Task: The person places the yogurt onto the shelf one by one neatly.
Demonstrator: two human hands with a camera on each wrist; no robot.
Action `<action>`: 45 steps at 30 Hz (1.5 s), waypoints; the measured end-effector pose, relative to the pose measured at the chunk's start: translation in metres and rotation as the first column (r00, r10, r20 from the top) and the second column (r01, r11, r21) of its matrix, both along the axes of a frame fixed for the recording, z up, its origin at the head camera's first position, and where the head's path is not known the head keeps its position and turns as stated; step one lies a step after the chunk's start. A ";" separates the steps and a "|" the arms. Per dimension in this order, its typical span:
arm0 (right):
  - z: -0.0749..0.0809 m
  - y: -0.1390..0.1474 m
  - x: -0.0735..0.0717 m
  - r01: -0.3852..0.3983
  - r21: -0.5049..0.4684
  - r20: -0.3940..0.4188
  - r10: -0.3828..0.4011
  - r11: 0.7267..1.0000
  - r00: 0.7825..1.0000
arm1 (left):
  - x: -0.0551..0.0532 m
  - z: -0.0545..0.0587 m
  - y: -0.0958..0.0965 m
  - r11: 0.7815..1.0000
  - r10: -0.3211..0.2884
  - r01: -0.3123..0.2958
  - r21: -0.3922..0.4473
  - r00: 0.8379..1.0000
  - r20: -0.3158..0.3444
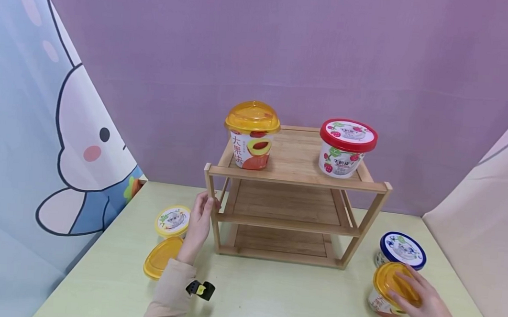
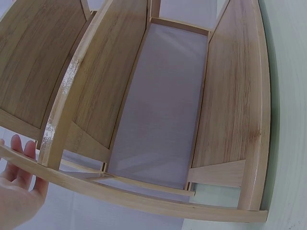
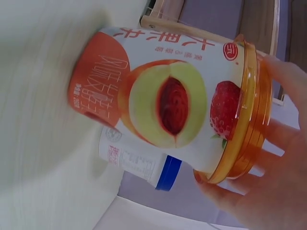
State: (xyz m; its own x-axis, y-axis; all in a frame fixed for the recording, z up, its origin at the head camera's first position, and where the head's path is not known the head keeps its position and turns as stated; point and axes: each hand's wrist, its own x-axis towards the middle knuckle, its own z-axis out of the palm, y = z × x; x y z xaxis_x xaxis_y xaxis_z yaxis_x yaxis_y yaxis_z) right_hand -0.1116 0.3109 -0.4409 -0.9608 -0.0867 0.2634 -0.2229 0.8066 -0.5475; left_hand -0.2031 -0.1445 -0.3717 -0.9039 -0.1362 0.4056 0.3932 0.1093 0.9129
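Note:
On the right, my right hand (image 1: 423,299) holds a fruit yogurt cup (image 1: 384,302) from above, fingers and thumb spread around its domed orange lid (image 3: 254,115). A peach half and a strawberry are printed on the cup's side, and its base is close to the table. My left hand (image 1: 200,222) grips the left front post of a three-tier wooden shelf (image 1: 276,222). In the left wrist view its fingers (image 2: 29,148) reach behind the post. On the top tier stand another orange-lidded yogurt cup (image 1: 251,149) at left and a red-lidded tub (image 1: 342,158) at right.
A blue-lidded tub (image 1: 402,250) stands just behind the held cup. Left of the shelf are a yellow-lidded tub (image 1: 173,220) and another orange-lidded cup (image 1: 162,258), partly hidden by my left arm. A purple cloth backdrop (image 1: 285,50) hangs behind the table (image 1: 273,293).

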 end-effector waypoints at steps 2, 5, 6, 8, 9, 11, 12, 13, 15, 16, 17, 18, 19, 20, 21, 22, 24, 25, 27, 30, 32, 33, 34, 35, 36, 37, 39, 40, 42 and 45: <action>0.000 -0.002 0.000 0.020 0.010 0.007 -0.020 1.000 1.000 | 0.000 0.000 0.000 1.000 0.000 0.000 0.002 1.000 -0.004; -0.001 -0.005 0.000 0.056 0.041 0.024 -0.057 0.998 0.998 | 0.000 0.000 0.000 1.000 0.006 -0.006 0.002 1.000 -0.009; -0.001 -0.006 0.000 0.067 0.048 0.028 -0.069 0.997 0.997 | 0.000 0.001 0.000 1.000 0.007 -0.007 0.002 1.000 -0.012; -0.001 -0.009 0.000 0.084 0.058 0.014 -0.085 0.995 0.996 | -0.001 0.001 0.000 1.000 0.009 -0.009 0.002 1.000 -0.015; -0.001 -0.011 0.000 0.091 0.060 -0.001 -0.091 0.994 0.996 | -0.001 0.001 0.000 1.000 0.009 -0.009 0.003 1.000 -0.016; -0.002 -0.014 0.000 0.100 0.053 -0.038 -0.099 0.994 0.994 | -0.001 0.001 0.000 1.000 0.004 -0.004 0.007 1.000 -0.019; -0.002 -0.015 0.000 0.105 0.051 -0.058 -0.102 0.993 0.993 | -0.001 0.001 0.000 1.000 0.003 -0.002 0.009 1.000 -0.023; -0.003 -0.016 0.001 0.109 0.046 -0.081 -0.105 0.993 0.991 | -0.001 0.000 0.000 1.000 0.003 -0.002 0.010 1.000 -0.025; -0.004 -0.018 0.001 0.119 0.036 -0.113 -0.114 0.992 0.987 | -0.002 0.000 0.000 1.000 0.003 -0.003 0.012 1.000 -0.026; -0.005 -0.019 0.001 0.123 0.029 -0.130 -0.118 0.992 0.985 | -0.002 0.000 0.000 1.000 0.002 -0.002 0.014 1.000 -0.027; -0.005 -0.020 0.001 0.127 0.024 -0.142 -0.122 0.992 0.982 | -0.002 0.000 0.000 1.000 0.002 -0.002 0.014 1.000 -0.026; -0.006 -0.021 0.001 0.129 0.019 -0.153 -0.125 0.991 0.980 | -0.002 0.000 0.000 1.000 0.004 -0.003 0.015 1.000 -0.027; -0.007 -0.022 0.001 0.133 0.015 -0.160 -0.129 0.991 0.979 | -0.002 0.000 0.000 1.000 0.004 -0.004 0.015 1.000 -0.025; -0.008 -0.022 0.001 0.139 0.015 -0.163 -0.134 0.990 0.977 | -0.002 0.000 0.000 1.000 0.004 -0.004 0.015 1.000 -0.025; -0.008 -0.022 0.001 0.144 0.015 -0.165 -0.139 0.989 0.976 | -0.002 0.000 0.000 1.000 0.004 -0.004 0.015 1.000 -0.025; -0.008 -0.023 0.001 0.147 0.014 -0.167 -0.143 0.989 0.976 | -0.002 0.001 0.000 1.000 0.003 -0.003 0.014 1.000 -0.026; -0.009 -0.023 0.002 0.157 0.017 -0.160 -0.152 0.987 0.975 | -0.002 0.001 0.000 1.000 0.005 -0.004 0.014 1.000 -0.028; -0.009 -0.024 0.002 0.161 0.018 -0.154 -0.156 0.987 0.976 | -0.002 0.001 0.000 1.000 0.005 -0.004 0.015 1.000 -0.029; -0.010 -0.024 0.002 0.165 0.018 -0.147 -0.161 0.986 0.976 | -0.002 0.001 0.000 1.000 0.008 -0.007 0.014 1.000 -0.028; -0.010 -0.026 0.003 0.180 0.029 -0.130 -0.175 0.983 0.976 | -0.002 0.001 0.000 1.000 0.008 -0.007 0.015 1.000 -0.028; -0.011 -0.027 0.004 0.194 0.042 -0.120 -0.187 0.980 0.975 | -0.002 0.000 0.000 1.000 0.006 -0.005 0.013 1.000 -0.028; -0.011 -0.028 0.004 0.201 0.048 -0.114 -0.195 0.978 0.974 | -0.002 0.000 0.000 1.000 0.005 -0.005 0.013 1.000 -0.029; -0.011 -0.028 0.004 0.208 0.054 -0.112 -0.201 0.977 0.973 | -0.002 -0.001 0.000 1.000 0.006 -0.006 0.011 1.000 -0.029; -0.011 -0.029 0.003 0.214 0.058 -0.111 -0.206 0.975 0.972 | -0.002 -0.001 -0.001 1.000 0.009 -0.009 0.010 1.000 -0.026; -0.012 -0.029 0.003 0.218 0.061 -0.110 -0.211 0.974 0.971 | -0.002 -0.001 -0.001 1.000 0.012 -0.012 0.008 1.000 -0.022; -0.012 -0.030 0.003 0.221 0.063 -0.110 -0.214 0.973 0.971 | -0.001 -0.002 -0.001 1.000 0.013 -0.013 0.007 1.000 -0.020; -0.012 -0.030 0.003 0.225 0.049 -0.109 -0.218 0.973 0.970 | -0.001 -0.002 -0.001 1.000 0.016 -0.016 0.006 1.000 -0.014; -0.012 -0.030 0.003 0.227 0.031 -0.109 -0.222 0.973 0.969 | -0.001 -0.002 -0.001 1.000 0.015 -0.015 0.005 1.000 -0.012; -0.013 -0.030 0.004 0.231 -0.021 -0.104 -0.232 0.973 0.967 | -0.001 -0.002 -0.001 1.000 0.011 -0.011 0.006 1.000 -0.015; -0.014 -0.028 0.007 0.249 -0.126 -0.078 -0.259 0.960 0.963 | -0.001 -0.002 0.000 1.000 0.005 -0.005 0.011 1.000 -0.017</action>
